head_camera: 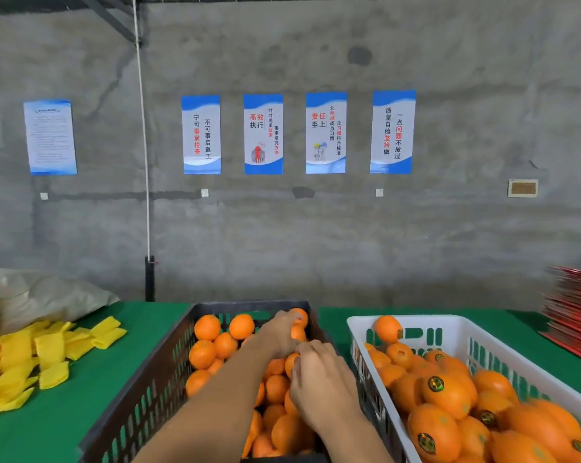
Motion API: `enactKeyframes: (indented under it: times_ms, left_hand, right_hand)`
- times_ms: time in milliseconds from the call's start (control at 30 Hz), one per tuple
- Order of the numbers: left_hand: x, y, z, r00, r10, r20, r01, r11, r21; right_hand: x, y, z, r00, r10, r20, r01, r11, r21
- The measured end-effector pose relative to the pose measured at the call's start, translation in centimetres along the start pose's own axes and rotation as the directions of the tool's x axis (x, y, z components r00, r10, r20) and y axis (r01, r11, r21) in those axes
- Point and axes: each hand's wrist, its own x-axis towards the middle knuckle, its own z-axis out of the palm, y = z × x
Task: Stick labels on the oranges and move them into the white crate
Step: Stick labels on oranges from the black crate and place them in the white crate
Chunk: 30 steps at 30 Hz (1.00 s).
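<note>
A dark plastic crate in the middle holds several unlabelled oranges. To its right, a white crate holds oranges with round dark labels. My left hand reaches to the dark crate's far right corner, its fingers curled over an orange there. My right hand is just nearer, above the crate's right side. Its bunched fingertips close on another orange, which the hand mostly hides. No loose label shows in either hand.
The crates stand on a green table. Yellow foam sleeves lie piled at the left, with a whitish sack behind them. Stacked red flat cartons sit at the far right. A grey wall with posters rises behind.
</note>
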Motion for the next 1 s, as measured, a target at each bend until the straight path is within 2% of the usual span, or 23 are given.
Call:
enactKeyframes:
  times_ms: [133, 200, 267, 400, 500, 633, 767, 867, 1000]
  left_hand:
    - [2.6, -0.3, 1.9, 0.992, -0.027, 0.122, 0.011, 0.991, 0.130]
    - [3.1, -0.6, 2.2, 0.991, -0.013, 0.133, -0.006, 0.990, 0.139]
    - [3.1, -0.6, 2.3, 0.996, -0.008, 0.091, -0.003, 0.993, 0.119]
    - [1.6, 0.1, 1.3, 0.994, -0.111, -0.009, 0.111, 0.992, 0.058]
    - [-0.5, 0.8, 0.0, 0.991, -0.123, -0.061, 0.120, 0.992, -0.044]
    - [-5.1, 2.0, -1.4, 0.972, -0.117, -0.203, 0.042, 0.939, -0.340]
    - [-10.5, 2.7, -1.5, 0.953, -0.078, -0.292, -0.094, 0.843, -0.530]
    - [-14.7, 3.9, -1.5, 0.931, -0.051, -0.361, -0.166, 0.822, -0.544]
    - [-20.5, 5.6, -1.4, 0.811, 0.004, -0.585, -0.306, 0.855, -0.419]
  right_hand:
    - [0.4, -0.4, -0.2, 1.000, 0.010, 0.023, -0.010, 1.000, -0.011]
    - [0.5, -0.5, -0.1, 1.000, 0.016, 0.016, -0.016, 1.000, -0.010]
    - [0.4, -0.5, -0.2, 1.000, 0.014, 0.020, -0.013, 1.000, -0.008]
    - [0.1, -0.6, -0.4, 0.999, 0.037, 0.024, -0.037, 0.999, -0.001]
    - [0.0, -0.5, -0.5, 0.998, 0.058, 0.030, -0.058, 0.998, 0.004]
    - [-0.4, -0.8, -0.8, 0.999, 0.047, -0.003, -0.047, 0.999, 0.010]
    - [-1.6, -1.3, -2.0, 0.998, 0.014, -0.056, -0.013, 1.000, 0.014]
    - [-3.4, -1.6, -3.2, 0.988, -0.050, -0.147, 0.057, 0.997, 0.043]
    - [-7.9, -1.9, -5.1, 0.906, -0.190, -0.378, 0.252, 0.960, 0.121]
